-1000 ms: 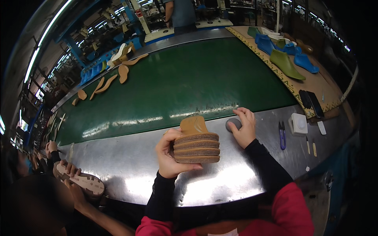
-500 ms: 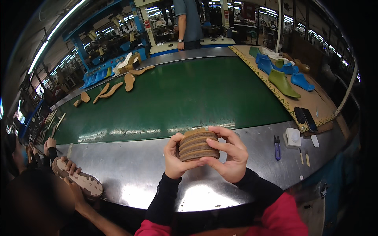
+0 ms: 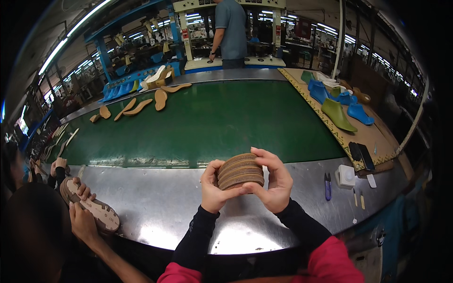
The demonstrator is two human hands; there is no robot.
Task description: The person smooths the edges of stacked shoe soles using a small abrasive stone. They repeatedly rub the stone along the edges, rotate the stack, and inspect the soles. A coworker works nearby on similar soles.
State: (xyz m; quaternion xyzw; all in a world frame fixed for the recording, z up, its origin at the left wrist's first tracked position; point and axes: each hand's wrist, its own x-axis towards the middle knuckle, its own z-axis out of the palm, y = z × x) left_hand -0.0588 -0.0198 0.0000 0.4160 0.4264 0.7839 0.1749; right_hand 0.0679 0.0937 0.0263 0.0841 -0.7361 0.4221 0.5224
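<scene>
Over the near metal ledge I hold a stack of brown shoe soles (image 3: pixel 240 170), their layered edges facing me in tan and grey-brown bands. My left hand (image 3: pixel 212 188) closes round the stack's left side, thumb along the bottom. On the other side my right hand (image 3: pixel 277 183) grips it, with the index finger at the top edge and the thumb underneath, near the left thumb. The soles' far ends are hidden.
Beyond the metal ledge (image 3: pixel 155 188) runs a green conveyor belt (image 3: pixel 198 122) with several tan soles (image 3: pixel 160 100). Purple snips (image 3: pixel 328 187) and a white box (image 3: pixel 346 177) lie right. Shoe lasts (image 3: pixel 337 116) stand on cardboard. At left a co-worker's hands hold a sole (image 3: pixel 101 212); another person (image 3: pixel 230 33) stands behind the belt.
The right fingers have moved from the front of the stack up to its top edge, and the stack has tilted slightly. The view has shifted, and the standing person's arm has moved.
</scene>
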